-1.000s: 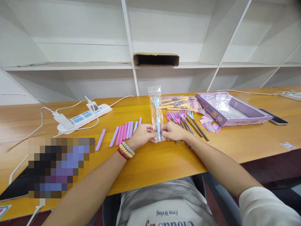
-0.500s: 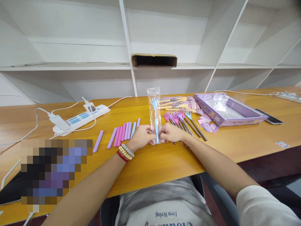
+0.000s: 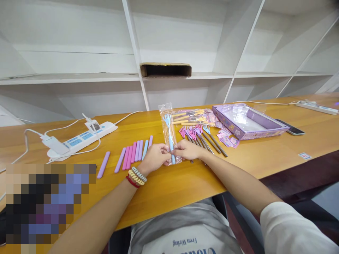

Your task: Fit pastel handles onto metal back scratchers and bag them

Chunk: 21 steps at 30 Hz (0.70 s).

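A light-blue hand-shaped back scratcher [image 3: 167,120] lies inside a clear plastic bag [image 3: 165,108], its claw end toward the shelves. My left hand [image 3: 155,156] pinches the bag's lower left side with closed fingers. From the other side, my right hand [image 3: 187,149] presses finger and thumb on the bag at the blue handle. Right of it lie several back scratchers [image 3: 198,131] with pink, purple and blue claws and bare metal rods. Several loose handle sleeves [image 3: 131,155] in purple, pink and blue form a row left of my left hand.
Bagged yellow back scratchers [image 3: 189,118] lie behind. A purple display box [image 3: 246,134], small printed cards [image 3: 227,138] and a phone [image 3: 293,129] are to the right. A power strip [image 3: 82,141] with cables is left. An open cardboard box [image 3: 165,70] sits on the white shelf.
My right hand's fingers have come across onto the bagged handle, nearer my left hand. The whole view has shifted slightly, with objects appearing farther left.
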Available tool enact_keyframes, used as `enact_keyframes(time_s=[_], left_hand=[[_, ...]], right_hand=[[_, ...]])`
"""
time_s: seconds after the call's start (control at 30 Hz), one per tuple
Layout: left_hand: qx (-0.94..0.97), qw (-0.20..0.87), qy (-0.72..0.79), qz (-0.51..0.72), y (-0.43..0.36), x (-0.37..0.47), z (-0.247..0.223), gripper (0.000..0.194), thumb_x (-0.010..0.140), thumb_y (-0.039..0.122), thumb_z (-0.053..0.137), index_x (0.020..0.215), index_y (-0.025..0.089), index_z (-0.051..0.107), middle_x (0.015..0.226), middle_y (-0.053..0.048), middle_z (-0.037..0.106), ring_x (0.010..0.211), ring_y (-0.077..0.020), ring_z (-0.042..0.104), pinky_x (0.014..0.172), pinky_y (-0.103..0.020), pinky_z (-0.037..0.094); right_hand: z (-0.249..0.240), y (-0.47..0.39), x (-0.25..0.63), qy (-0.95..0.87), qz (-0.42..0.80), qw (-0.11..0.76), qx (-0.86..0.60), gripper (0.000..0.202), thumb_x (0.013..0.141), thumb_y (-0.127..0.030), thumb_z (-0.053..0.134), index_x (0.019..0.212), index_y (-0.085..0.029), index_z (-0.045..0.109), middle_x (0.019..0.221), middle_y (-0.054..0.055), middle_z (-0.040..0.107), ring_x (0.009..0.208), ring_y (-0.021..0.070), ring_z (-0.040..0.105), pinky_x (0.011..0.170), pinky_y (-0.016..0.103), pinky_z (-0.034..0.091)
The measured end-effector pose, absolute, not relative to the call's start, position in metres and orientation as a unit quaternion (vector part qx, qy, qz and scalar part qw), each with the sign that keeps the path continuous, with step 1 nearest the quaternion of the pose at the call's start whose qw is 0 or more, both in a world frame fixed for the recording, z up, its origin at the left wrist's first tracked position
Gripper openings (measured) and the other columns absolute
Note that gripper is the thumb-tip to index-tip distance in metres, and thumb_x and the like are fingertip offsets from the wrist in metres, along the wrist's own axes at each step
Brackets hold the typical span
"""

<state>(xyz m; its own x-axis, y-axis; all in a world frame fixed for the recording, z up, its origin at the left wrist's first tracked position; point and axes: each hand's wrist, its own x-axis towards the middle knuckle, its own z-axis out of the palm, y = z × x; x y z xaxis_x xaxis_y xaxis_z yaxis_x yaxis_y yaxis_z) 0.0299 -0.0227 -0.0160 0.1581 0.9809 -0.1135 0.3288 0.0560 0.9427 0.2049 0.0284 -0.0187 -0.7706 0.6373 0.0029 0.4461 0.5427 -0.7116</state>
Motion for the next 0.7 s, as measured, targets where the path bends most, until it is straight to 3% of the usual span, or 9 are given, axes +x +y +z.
enact_keyframes(time_s=[0.13,0.3,0.37,0.5,0.7], left_hand=[[0.592,0.49,0.554,0.321,-0.021,0.028,-0.02,0.017,0.064,0.011,0.055,0.08,0.013,0.056,0.058,-0.001,0.063,0.054,-0.0156,0.064,0.053,-0.027,0.054],[0.653,0.403,0.568,0.297,-0.024,0.028,-0.023,0.057,0.065,0.012,0.055,0.122,0.012,0.047,0.062,0.002,0.064,0.053,-0.0137,0.061,0.052,-0.023,0.048],[0.699,0.331,0.564,0.291,-0.026,0.028,-0.023,0.063,0.067,0.014,0.055,0.129,0.013,0.042,0.065,0.002,0.064,0.058,-0.0135,0.061,0.057,-0.022,0.045],[0.781,0.23,0.535,0.227,-0.03,0.03,-0.024,0.063,0.072,0.016,0.052,0.134,0.016,0.04,0.063,0.003,0.062,0.063,-0.0151,0.059,0.061,-0.023,0.039],[0.832,0.187,0.492,0.177,-0.03,0.03,-0.027,0.051,0.078,0.02,0.048,0.129,0.024,0.047,0.064,0.002,0.06,0.06,-0.0159,0.055,0.057,-0.024,0.034]], right_hand=[[-0.016,0.03,0.205,-0.878,0.357,0.106,-0.301,0.034,0.084,-0.039,0.049,0.063,-0.014,0.052,0.05,-0.002,0.053,0.047,0.0066,0.045,0.05,0.018,0.032],[-0.01,0.031,0.205,-0.874,0.347,-0.001,-0.339,0.041,0.083,-0.044,0.049,0.056,-0.014,0.055,0.05,0.001,0.057,0.044,0.0069,0.044,0.049,0.02,0.033],[-0.01,0.032,0.206,-0.877,0.335,-0.015,-0.344,0.041,0.083,-0.044,0.049,0.057,-0.014,0.055,0.047,0.0,0.055,0.043,0.0068,0.043,0.048,0.02,0.032],[-0.01,0.033,0.206,-0.879,0.322,-0.031,-0.351,0.036,0.082,-0.041,0.05,0.059,-0.014,0.057,0.048,-0.001,0.055,0.044,0.0073,0.044,0.048,0.02,0.031],[-0.011,0.034,0.207,-0.895,0.252,-0.035,-0.367,0.042,0.077,-0.048,0.053,0.051,-0.016,0.053,0.044,-0.001,0.047,0.044,0.0082,0.039,0.045,0.022,0.027]])
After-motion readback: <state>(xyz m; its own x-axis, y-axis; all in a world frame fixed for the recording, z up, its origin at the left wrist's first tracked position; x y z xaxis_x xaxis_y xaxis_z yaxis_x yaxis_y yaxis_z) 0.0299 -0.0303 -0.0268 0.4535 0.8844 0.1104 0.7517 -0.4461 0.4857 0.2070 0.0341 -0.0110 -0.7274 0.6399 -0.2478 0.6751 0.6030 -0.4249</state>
